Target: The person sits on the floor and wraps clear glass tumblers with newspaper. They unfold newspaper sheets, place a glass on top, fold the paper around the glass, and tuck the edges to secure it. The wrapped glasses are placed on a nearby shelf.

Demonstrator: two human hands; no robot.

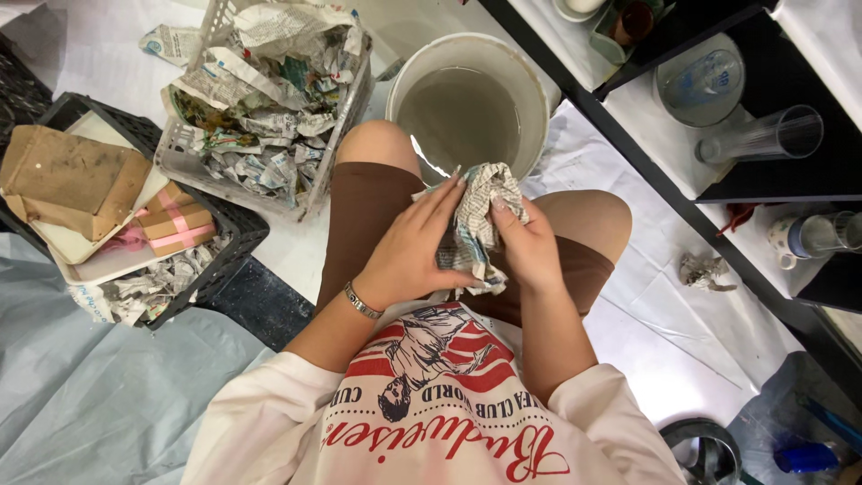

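A crumpled wad of newspaper (476, 211) is held over my lap, above my brown shorts. My left hand (413, 247), with a metal bracelet on the wrist, wraps around the wad's left side. My right hand (525, 242) grips its right side, fingers closed on the paper. Just beyond my knees stands a white bucket (530, 81) filled with cloudy water.
A white crate (180, 162) of crumpled newspaper stands at the far left. A black crate (238, 224) beside it holds cardboard pieces (67, 175) and paper scraps. A black shelf (682, 207) with clear containers runs along the right. A small paper wad (703, 269) lies on the floor.
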